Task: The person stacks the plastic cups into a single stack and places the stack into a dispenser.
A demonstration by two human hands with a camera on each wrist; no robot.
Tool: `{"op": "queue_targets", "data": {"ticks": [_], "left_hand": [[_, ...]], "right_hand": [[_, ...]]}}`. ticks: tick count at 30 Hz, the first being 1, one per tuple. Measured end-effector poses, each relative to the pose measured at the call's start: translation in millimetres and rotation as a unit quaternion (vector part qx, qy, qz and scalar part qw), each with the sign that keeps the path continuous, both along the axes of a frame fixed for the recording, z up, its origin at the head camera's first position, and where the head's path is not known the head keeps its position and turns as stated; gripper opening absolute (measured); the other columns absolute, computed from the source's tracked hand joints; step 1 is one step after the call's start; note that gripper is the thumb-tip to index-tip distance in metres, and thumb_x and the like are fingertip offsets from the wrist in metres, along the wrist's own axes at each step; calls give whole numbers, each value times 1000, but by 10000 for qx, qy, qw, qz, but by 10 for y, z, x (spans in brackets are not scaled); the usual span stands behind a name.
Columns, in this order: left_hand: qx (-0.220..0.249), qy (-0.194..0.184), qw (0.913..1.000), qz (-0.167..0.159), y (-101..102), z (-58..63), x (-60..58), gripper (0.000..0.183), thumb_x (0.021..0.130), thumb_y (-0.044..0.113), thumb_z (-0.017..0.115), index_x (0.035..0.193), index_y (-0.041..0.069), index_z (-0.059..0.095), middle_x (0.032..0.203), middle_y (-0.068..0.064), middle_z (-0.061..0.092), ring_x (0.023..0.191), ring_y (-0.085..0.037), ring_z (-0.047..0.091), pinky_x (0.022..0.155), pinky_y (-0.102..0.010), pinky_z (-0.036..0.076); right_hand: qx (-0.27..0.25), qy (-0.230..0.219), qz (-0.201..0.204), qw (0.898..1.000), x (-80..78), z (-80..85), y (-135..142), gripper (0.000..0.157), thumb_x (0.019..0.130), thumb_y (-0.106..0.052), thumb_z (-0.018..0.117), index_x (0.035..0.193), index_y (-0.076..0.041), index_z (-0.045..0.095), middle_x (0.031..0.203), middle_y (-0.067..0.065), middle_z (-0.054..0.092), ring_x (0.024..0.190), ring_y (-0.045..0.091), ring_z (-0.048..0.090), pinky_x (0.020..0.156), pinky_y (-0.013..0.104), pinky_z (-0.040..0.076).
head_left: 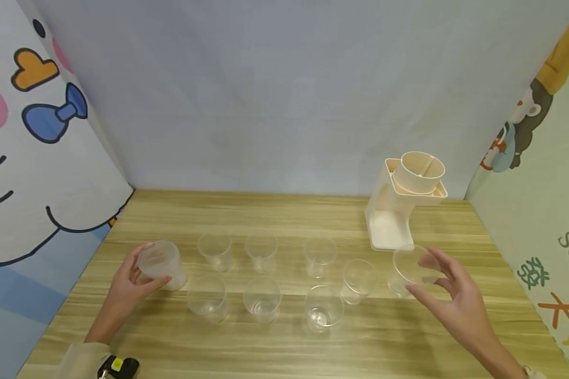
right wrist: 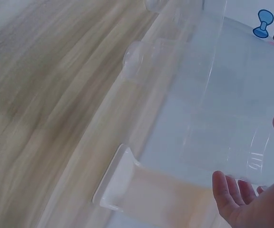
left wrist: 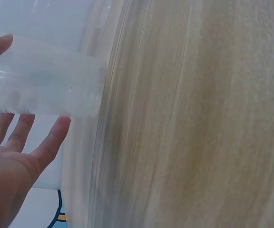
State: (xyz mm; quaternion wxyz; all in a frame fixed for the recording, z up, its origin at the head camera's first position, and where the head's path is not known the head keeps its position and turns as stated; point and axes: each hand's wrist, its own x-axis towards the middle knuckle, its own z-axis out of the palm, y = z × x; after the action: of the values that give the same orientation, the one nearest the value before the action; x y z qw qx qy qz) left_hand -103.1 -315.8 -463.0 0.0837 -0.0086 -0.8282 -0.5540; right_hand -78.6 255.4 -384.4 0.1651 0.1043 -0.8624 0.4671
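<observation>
On the left, my left hand (head_left: pixel 129 287) grips a cloudy stack of plastic cups (head_left: pixel 163 260), thumb on one side and fingers on the other. The left wrist view shows the stack (left wrist: pixel 46 78) upright, its base at the tabletop. My right hand (head_left: pixel 461 297) holds a clear plastic cup (head_left: pixel 402 271) between thumb and fingers at the right of the group. In the right wrist view this cup (right wrist: pixel 237 147) is so transparent that the wall shows through. Between the hands stand several more clear cups (head_left: pixel 262 297) in two uneven rows, mouths up.
A cream stand (head_left: pixel 389 234) with a round open-topped holder (head_left: pixel 419 181) is at the back right, just behind the right-hand cup. Under everything lies a wood-grain table (head_left: pixel 265 352). A pale cloth wall (head_left: pixel 284 105) rises at its back, with printed panels at both sides.
</observation>
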Motion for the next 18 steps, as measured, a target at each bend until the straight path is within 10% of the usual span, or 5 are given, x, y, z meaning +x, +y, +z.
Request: {"op": "queue_targets", "data": {"ticks": [18], "left_hand": [[13,-100,9999,42,-19,-41,-14,83,79,8,77,146,18,30,135,-10,37,115,-3,41,84,-10,40]], "right_hand": [[-108,245,735,9969,-10,305,-264,77,69,9,79,137,-8,46,117,12,57,111,11,53,85,15,43]]}}
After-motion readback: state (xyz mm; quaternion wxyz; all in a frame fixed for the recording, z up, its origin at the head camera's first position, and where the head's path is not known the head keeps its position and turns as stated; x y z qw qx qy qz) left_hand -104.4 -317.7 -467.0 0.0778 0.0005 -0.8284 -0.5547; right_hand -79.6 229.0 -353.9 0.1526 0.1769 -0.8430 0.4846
